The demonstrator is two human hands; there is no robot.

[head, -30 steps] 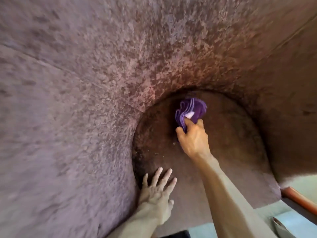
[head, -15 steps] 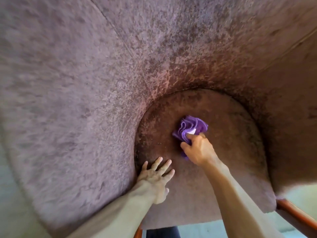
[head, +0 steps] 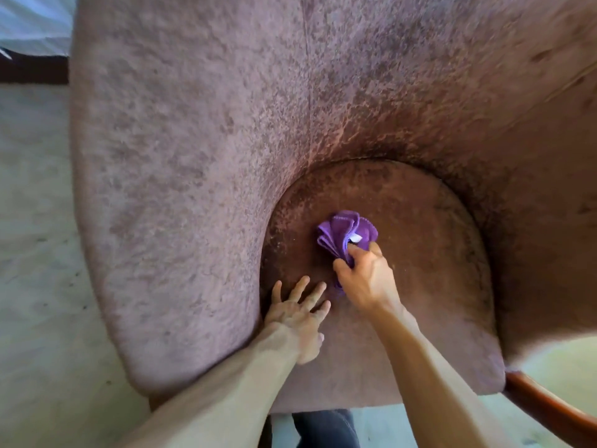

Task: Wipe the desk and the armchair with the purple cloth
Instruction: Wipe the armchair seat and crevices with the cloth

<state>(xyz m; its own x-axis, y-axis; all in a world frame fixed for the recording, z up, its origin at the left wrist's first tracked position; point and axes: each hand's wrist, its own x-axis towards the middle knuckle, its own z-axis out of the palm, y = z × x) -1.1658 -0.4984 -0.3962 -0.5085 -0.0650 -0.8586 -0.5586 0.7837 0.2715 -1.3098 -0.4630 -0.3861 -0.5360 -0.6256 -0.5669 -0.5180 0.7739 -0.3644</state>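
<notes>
1. Your right hand (head: 366, 278) is closed around the cloth (head: 344, 236), fingers and thumb pinching its bunched lower end while the knuckles face up toward you.
2. Above that grip the cloth fans out in purple folds, with a small white tag showing near your fingertips.
3. It lies pressed on the seat (head: 420, 253) of the armchair (head: 193, 156), roughly in the middle of the cushion and a little toward its left side.
4. Your left hand (head: 298, 313) holds nothing: it lies flat and spread, palm down, on the seat just beside the inner wall of the chair's left arm.
5. Its fingertips point toward the back of the chair and sit close to your right hand, near the cloth's lower end; you cannot tell from this view whether they touch it.
6. Both your forearms reach in from the bottom edge, bare to as far as the view shows.
7. Mottled pinkish-brown plush covers the armchair, darker where the seat meets the curved back.
8. Past the chair's front right corner, a curved wooden rail (head: 549, 405) of reddish brown shows at the lower right.
9. Pale floor (head: 35, 253) runs along the left of the chair.
10. Dark fabric (head: 326, 428) shows below the seat's front edge, between your arms.
</notes>
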